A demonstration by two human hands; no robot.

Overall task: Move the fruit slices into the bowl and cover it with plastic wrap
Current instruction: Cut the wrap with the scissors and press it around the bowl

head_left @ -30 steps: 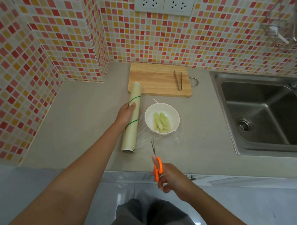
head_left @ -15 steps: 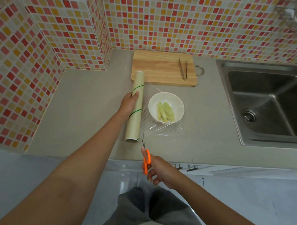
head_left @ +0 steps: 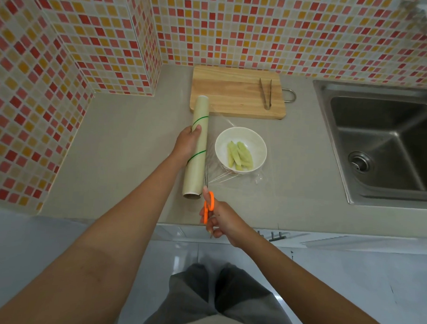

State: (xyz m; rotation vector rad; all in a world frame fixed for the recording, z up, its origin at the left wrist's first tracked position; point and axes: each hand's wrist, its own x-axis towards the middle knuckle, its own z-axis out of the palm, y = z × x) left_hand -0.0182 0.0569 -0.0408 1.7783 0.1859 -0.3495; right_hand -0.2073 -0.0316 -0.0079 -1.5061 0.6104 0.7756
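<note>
A white bowl (head_left: 257, 141) with several pale green fruit slices (head_left: 239, 157) stands on the grey counter. A clear sheet of plastic wrap (head_left: 221, 177) stretches over it from the roll (head_left: 197, 158) lying to its left. My left hand (head_left: 187, 142) grips the roll near its middle. My right hand (head_left: 219, 222) holds orange-handled scissors (head_left: 208, 202) at the counter's front edge. The blade tips point away from me and sit at the near edge of the sheet, just right of the roll.
A wooden cutting board (head_left: 235, 91) with metal tongs (head_left: 266, 93) lies against the tiled back wall. A steel sink (head_left: 389, 142) takes up the right side. A tiled wall corner (head_left: 129, 60) juts out on the left.
My right hand has carried the scissors left and forward, from the counter's front edge to the sheet's near edge beside the roll. The left hand has kept its hold on the roll.
</note>
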